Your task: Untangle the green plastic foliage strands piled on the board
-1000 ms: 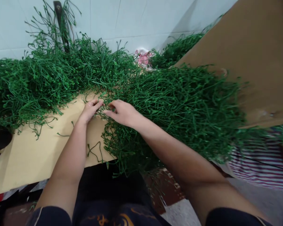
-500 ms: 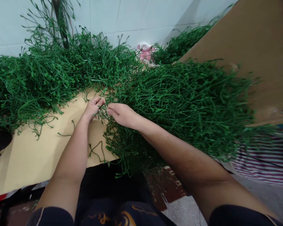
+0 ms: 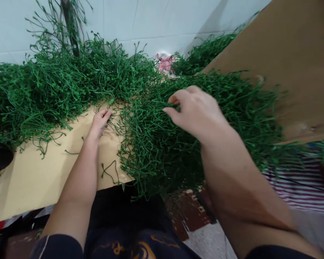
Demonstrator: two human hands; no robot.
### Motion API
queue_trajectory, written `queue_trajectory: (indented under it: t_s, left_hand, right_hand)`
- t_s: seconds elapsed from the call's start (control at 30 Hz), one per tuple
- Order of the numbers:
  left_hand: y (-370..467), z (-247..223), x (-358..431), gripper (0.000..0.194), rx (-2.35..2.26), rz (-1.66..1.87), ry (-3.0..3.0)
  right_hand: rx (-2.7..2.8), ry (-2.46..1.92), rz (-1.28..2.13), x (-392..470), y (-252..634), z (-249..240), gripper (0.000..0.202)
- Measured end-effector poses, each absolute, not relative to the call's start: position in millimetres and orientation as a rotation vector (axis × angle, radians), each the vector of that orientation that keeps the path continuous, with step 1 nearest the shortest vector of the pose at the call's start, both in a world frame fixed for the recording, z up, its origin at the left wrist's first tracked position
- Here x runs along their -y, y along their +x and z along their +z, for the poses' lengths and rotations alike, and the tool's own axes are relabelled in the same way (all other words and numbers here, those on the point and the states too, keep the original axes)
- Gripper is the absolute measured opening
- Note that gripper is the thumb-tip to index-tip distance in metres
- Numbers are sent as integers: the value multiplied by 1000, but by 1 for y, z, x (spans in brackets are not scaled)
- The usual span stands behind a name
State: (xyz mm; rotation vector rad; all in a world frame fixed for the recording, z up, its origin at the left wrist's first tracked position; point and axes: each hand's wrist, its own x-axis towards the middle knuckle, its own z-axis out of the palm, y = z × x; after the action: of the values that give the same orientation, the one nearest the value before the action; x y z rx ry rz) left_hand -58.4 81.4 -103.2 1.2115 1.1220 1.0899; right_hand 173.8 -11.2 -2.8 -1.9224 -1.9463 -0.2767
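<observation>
My left hand (image 3: 100, 121) is closed in a pinch on thin green stems, low over the tan cardboard sheet (image 3: 54, 176). To its right, my right hand (image 3: 196, 109) hovers at the large pile of green stems (image 3: 156, 144), thumb and fingers apart and slightly blurred, with nothing clearly held between them. A second heap of green stems (image 3: 54, 82) lies to the left and behind my left hand. A few loose stems (image 3: 112, 172) rest on the cardboard below it.
A brown cardboard panel (image 3: 291, 64) slants up at the right. Behind stands a white tiled wall (image 3: 118, 21), with a pink and white item (image 3: 164, 63) before it. Dark round object (image 3: 0, 158) at the left edge; striped cloth (image 3: 299, 183) at lower right.
My right hand has moved right, away from my left hand, and its fingers have parted over the pile. My left hand has shifted slightly left, still pinched.
</observation>
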Motion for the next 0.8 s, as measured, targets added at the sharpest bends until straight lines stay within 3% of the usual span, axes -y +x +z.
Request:
queue_trajectory:
  t_s: [0.13, 0.23, 0.4, 0.67, 0.8]
  left_hand:
    - [-56, -99, -81, 24, -1093, 1063, 1306]
    - [-55, -95, -76, 23, -1088, 1023, 1343]
    - [-57, -91, -68, 24, -998, 1015, 1353]
    - [-52, -105, -85, 27, -980, 1078, 1341]
    - [-52, -111, -90, 22, -1109, 1210, 1225]
  right_hand:
    - [1989, -1951, -237, 7, 166, -7, 61]
    - [2193, -1843, -50, -5, 126, -20, 70]
    - [2305, -1615, 171, -31, 82, -37, 29]
    - [2174, -1236, 498, -23, 87, -43, 24]
    - [2179, -1012, 491, 10, 84, -16, 28]
